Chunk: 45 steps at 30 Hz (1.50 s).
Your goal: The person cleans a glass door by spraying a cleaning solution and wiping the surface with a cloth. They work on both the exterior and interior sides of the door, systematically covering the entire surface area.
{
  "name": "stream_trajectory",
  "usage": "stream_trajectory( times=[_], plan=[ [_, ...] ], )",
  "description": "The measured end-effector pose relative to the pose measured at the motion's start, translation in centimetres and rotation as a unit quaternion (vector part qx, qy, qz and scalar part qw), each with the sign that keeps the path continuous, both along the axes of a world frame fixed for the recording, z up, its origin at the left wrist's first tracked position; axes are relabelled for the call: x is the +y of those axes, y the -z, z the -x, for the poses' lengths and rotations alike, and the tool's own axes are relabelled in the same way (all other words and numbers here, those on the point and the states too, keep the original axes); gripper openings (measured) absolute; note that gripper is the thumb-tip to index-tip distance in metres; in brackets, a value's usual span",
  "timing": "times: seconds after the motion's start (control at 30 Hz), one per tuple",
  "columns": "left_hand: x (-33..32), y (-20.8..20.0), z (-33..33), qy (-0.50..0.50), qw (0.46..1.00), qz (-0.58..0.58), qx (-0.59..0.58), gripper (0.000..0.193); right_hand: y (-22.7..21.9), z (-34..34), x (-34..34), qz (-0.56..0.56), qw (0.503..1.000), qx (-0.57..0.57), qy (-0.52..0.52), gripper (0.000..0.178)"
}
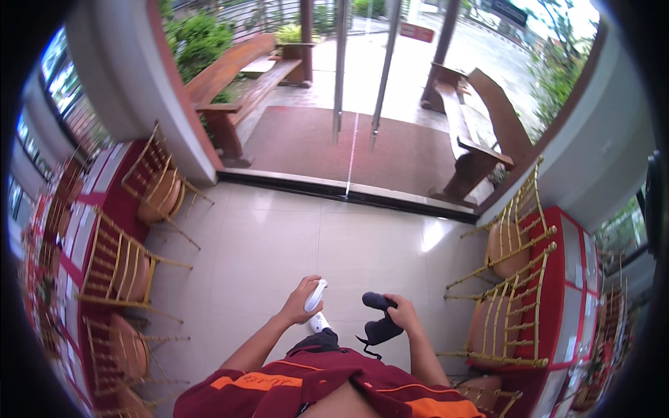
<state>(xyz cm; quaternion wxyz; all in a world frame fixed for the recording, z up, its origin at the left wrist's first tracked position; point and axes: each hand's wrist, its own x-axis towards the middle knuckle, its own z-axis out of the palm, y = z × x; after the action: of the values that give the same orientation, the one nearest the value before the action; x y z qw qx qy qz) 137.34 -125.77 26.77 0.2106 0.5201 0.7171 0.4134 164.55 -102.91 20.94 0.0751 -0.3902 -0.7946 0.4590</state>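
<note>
My left hand (301,301) is closed around a smooth white object (316,296) with a rounded, elongated shape; its exact kind I cannot make out. To the right, my right hand (401,313) grips a dark navy object (382,330) with two rounded lobes and a thin strap hanging from its lower end; its kind is unclear too. Both hands are held apart, in front of my body at about waist height. Ahead of them stands a closed glass double door with a pair of long metal handles (339,76).
Gold chairs with tan seats (162,198) line a red-covered table (118,177) on the left. More gold chairs (512,240) stand by another red-covered table (555,279) on the right. Outside the glass are two wooden benches (261,87) and a reddish mat (300,143).
</note>
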Motion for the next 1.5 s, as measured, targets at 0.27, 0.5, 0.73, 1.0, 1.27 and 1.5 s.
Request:
stream_trajectory(
  times=[0.27, 0.5, 0.73, 1.0, 1.27, 1.5],
  plan=[
    [-3.2, -2.0, -15.5, 0.027, 0.996, -0.064, -0.047, 0.040, 3.0, -20.4, -11.0, 0.047, 0.998, -0.038, 0.013, 0.052],
    [-9.1, -2.3, -27.1, 0.019, 0.981, -0.159, -0.107, 0.035, 4.7, -35.5, -18.3, 0.088, 0.994, -0.030, 0.056, 0.054],
    [-11.5, -1.6, -29.7, -0.004, 0.948, -0.132, -0.289, 0.031, 6.0, -38.9, -18.7, 0.211, 0.971, 0.042, 0.101, 0.055],
    [-8.9, -0.3, -21.2, -0.119, 0.950, -0.161, -0.239, 0.033, 3.8, -26.9, -12.5, 0.270, 0.962, -0.024, 0.045, 0.054],
    [-4.0, -1.0, -1.0, -0.207, 0.934, -0.154, -0.246, 0.029, 6.4, -4.7, 0.9, 0.068, 0.980, -0.148, -0.111, 0.056],
    [6.3, -8.4, 20.2, -0.229, 0.934, -0.244, -0.128, 0.028, 6.1, 1.0, 12.1, -0.019, 0.979, -0.193, 0.060, 0.053]
  ],
)
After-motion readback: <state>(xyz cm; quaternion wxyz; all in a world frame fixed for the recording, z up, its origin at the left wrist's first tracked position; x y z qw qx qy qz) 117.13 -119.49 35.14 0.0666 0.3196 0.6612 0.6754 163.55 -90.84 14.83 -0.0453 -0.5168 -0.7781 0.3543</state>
